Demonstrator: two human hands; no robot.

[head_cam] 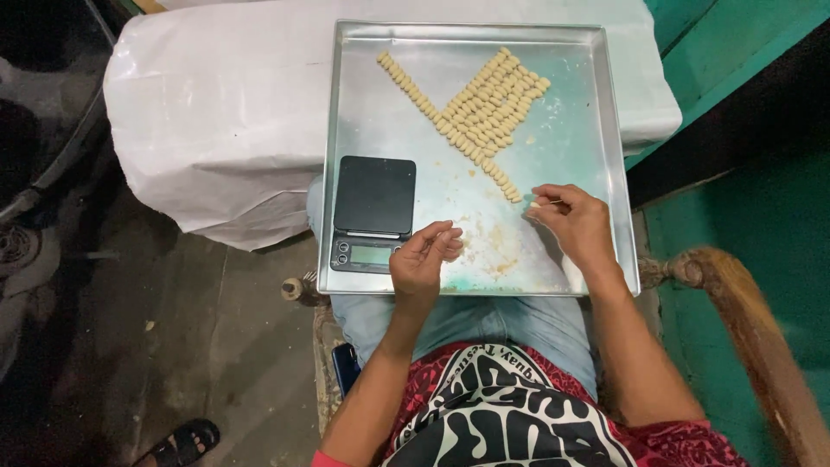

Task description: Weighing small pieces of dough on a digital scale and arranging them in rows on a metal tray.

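Metal tray (346, 104): one scale (373, 214), countless dough pieces (488, 99); right hand (575, 220) pinches one, left hand (424, 258) curled, contents unclear.

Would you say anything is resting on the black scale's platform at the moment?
No, the scale has a bare black platform; the dough pieces lie beside it on the tray.

Pale green scale screen (370, 254), tray's near-left corner

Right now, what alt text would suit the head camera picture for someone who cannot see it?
A seated person's right hand sets a small pale dough piece at the end of neat rows of dough pieces on a square metal tray resting on their lap; the left hand is curled beside a small black scale on the tray.
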